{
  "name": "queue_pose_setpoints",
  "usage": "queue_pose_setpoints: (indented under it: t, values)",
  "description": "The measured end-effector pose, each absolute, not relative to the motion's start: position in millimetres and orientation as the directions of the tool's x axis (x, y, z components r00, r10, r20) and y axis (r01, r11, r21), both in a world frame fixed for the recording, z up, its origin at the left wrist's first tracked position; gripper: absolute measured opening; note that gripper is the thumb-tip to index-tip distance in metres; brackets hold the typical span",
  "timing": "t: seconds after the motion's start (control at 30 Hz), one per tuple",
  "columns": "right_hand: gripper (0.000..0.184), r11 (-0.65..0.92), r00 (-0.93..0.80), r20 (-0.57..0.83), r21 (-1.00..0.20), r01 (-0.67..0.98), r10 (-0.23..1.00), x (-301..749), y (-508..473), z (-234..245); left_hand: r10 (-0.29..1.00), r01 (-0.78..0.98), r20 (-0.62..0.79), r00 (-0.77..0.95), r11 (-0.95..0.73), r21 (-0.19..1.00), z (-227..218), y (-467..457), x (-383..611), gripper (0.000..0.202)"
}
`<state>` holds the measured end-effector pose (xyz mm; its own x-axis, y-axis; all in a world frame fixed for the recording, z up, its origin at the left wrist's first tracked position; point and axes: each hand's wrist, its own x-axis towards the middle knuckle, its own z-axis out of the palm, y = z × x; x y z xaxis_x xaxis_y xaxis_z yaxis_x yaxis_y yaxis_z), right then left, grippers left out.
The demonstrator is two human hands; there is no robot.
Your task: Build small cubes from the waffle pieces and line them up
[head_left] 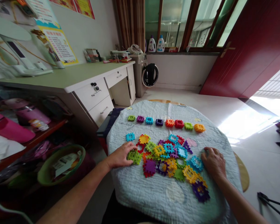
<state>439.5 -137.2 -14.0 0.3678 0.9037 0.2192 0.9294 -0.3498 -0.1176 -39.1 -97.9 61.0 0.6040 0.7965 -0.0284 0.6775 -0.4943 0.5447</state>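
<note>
Left forearm [77,193] and right forearm [240,199] reached in from the near edge over a pale blue quilted cloth [140,199] covering a round table. The left hand [120,155] lay palm down, its fingers [130,146] narrowly curved on a green waffle-shaped plastic block [134,156]; whether they held it or only touched it, I could not tell. The right hand [214,162] rested on the cloth, fingers curled down, just beside a blue block [196,163], with nothing visible in its grip, though its exact state could not be told.

Between the hands lay one overlapping heap of multicoloured blocks [165,155] (too tangled for an exact count, perhaps thirty). Farther off, eight small blocks [165,122] stood in a single row: two green, two purple, one blue, one red, two orange.

Off to the left, a round green basin [60,165] held white papers. On the far windowsill [182,53] stood two white detergent bottles [156,44], beyond a front-loading washing machine [140,71].
</note>
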Motion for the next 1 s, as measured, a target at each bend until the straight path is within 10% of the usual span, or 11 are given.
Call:
queue_pose_setpoints:
  t: [0.5, 1.0]
  values:
    - [0.039, -0.348, 0.374, 0.224, -0.145, 0.926, 0.9, 437, -137, -10, 0.728, 0.742, -0.176, 0.662, -0.604, 0.292, 70, -97, -21, 0.046]
    - [0.042, -0.342, 0.36, 0.219, -0.117, 0.932, 0.907, 439, -138, -13, 0.703, 0.683, -0.072, 0.707, -0.654, 0.324, 69, -89, -20, 0.045]
